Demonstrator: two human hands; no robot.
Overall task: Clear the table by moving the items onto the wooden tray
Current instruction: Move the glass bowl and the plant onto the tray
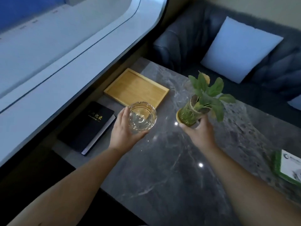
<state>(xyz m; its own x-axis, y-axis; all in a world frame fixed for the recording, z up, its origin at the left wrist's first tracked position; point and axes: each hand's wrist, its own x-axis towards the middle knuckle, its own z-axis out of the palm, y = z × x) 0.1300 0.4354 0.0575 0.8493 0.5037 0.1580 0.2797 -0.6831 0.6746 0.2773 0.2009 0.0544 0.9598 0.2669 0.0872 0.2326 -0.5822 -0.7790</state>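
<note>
The wooden tray (136, 88) lies empty at the far left of the grey marble table (171, 160). My left hand (123, 129) grips a clear glass ashtray (142, 117), held just in front of the tray's near edge. My right hand (199, 132) holds a glass vase with a leafy green plant (193, 111), tilted toward the right, above the table's middle. A small round yellow coaster shows at the vase's base. A black notebook (88, 126) with gold lettering lies on the table's left edge, near the tray.
A green-edged box with a white label (288, 167) sits at the table's right edge. A dark sofa (187, 38) with a pale blue cushion (239, 49) stands beyond the table. A large curved white surface (57, 54) borders the left side.
</note>
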